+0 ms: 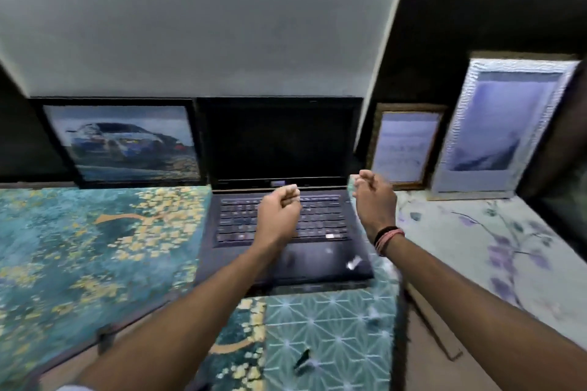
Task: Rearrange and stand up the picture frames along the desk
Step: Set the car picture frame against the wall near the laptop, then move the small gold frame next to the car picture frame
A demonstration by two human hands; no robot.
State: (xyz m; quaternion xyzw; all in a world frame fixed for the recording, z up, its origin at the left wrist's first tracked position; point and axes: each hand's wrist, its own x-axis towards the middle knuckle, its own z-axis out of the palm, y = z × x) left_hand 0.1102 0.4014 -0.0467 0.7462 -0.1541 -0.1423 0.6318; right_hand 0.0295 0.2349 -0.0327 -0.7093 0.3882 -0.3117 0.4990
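Note:
Three picture frames stand upright along the back of the desk. A black frame with a car picture (127, 143) leans against the wall at the left. A small gold frame (405, 146) stands right of the laptop, and a tall silver frame (505, 127) stands beside it at the far right. My left hand (279, 216) hovers over the laptop keyboard with its fingers curled and nothing in it. My right hand (374, 200), thread bands on its wrist, is raised near the laptop's right hinge, just in front of the gold frame, fingers loosely curled and holding nothing.
An open black laptop (286, 251) with a dark screen sits mid-desk. A teal and gold patterned mat (79, 247) covers the left side, a teal geometric mat (333, 343) the front, a white floral cloth (508, 247) the right. A dark panel edges the far right.

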